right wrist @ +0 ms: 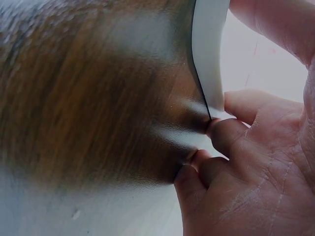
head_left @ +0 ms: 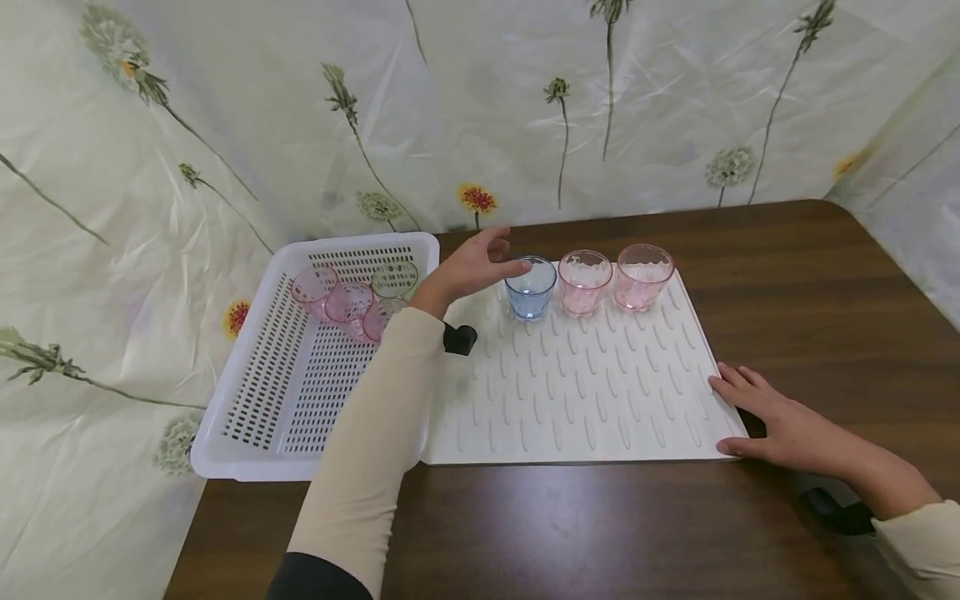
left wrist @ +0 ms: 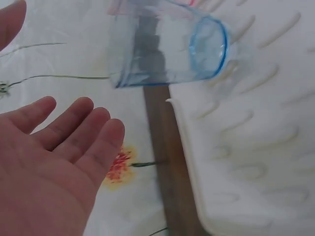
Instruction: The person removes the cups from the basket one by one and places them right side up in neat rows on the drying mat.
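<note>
My left hand (head_left: 472, 265) is just left of a blue glass (head_left: 529, 300) at the mat's back left. In the left wrist view the fingers (left wrist: 93, 142) are extended, with a gap between them and the glass. Two pink glasses, one in the middle (head_left: 583, 296) and one at the right (head_left: 639, 292), stand upright in line with it on the white ridged mat (head_left: 570, 417). My right hand (head_left: 787, 425) rests at the mat's right edge, its thumb by the front corner. Its fingertips (right wrist: 189, 182) touch the tabletop and the mat's edge in the right wrist view.
A white perforated basket (head_left: 247, 400) stands left of the mat. Inside are several pink glasses (head_left: 315, 287) and a green-rimmed glass (head_left: 394, 279), partly behind my left arm. The brown table (head_left: 817, 292) meets a flowered cloth (head_left: 660, 108) at its back edge.
</note>
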### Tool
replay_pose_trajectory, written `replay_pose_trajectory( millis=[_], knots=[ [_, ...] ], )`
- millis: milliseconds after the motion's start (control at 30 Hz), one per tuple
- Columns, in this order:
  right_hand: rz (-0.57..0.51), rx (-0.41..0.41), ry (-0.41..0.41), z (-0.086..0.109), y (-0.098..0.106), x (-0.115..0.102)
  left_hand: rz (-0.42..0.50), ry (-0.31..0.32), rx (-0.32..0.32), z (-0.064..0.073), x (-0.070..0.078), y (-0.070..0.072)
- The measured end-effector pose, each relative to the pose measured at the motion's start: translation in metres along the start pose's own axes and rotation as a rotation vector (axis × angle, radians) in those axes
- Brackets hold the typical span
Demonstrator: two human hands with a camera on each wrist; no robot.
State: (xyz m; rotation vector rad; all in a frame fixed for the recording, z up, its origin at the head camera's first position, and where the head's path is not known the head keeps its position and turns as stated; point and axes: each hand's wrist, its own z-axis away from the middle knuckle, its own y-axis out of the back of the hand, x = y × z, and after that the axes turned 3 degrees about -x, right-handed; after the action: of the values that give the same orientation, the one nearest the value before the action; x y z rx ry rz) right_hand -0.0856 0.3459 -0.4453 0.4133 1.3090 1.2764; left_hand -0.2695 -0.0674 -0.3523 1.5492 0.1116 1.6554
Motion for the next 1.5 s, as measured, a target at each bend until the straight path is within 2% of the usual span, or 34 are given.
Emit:
replay_pose_trajectory(
  millis=[133, 300, 467, 633, 833, 933, 1133, 1500],
  knots=[
    [0.002, -0.004, 0.002, -0.001, 0.001, 0.001, -0.023, -0.053, 0.053, 0.016, -0.002, 0.020],
    [0.004, -0.005, 0.000, 0.000, 0.001, 0.000, -0.021, -0.097, 0.100, 0.037, -0.014, 0.044],
    [0.004, 0.001, 0.011, 0.000, 0.000, 0.001, 0.012, -0.095, 0.151, 0.059, -0.029, 0.066],
    [-0.002, 0.010, 0.008, 0.003, -0.003, 0.004, 0.018, -0.104, 0.177, 0.075, -0.036, 0.081],
    [-0.012, 0.018, 0.012, 0.008, -0.005, 0.006, -0.025, -0.119, 0.175, 0.086, -0.043, 0.087],
    [0.000, 0.011, 0.021, 0.005, -0.004, 0.006, -0.064, -0.102, 0.184, 0.098, -0.052, 0.088],
    [0.002, 0.013, 0.030, 0.002, -0.001, 0.005, -0.064, -0.079, 0.199, 0.119, -0.068, 0.092],
    [-0.008, -0.002, 0.014, 0.003, 0.000, 0.003, -0.079, -0.129, 0.203, 0.147, -0.087, 0.090]
  ],
)
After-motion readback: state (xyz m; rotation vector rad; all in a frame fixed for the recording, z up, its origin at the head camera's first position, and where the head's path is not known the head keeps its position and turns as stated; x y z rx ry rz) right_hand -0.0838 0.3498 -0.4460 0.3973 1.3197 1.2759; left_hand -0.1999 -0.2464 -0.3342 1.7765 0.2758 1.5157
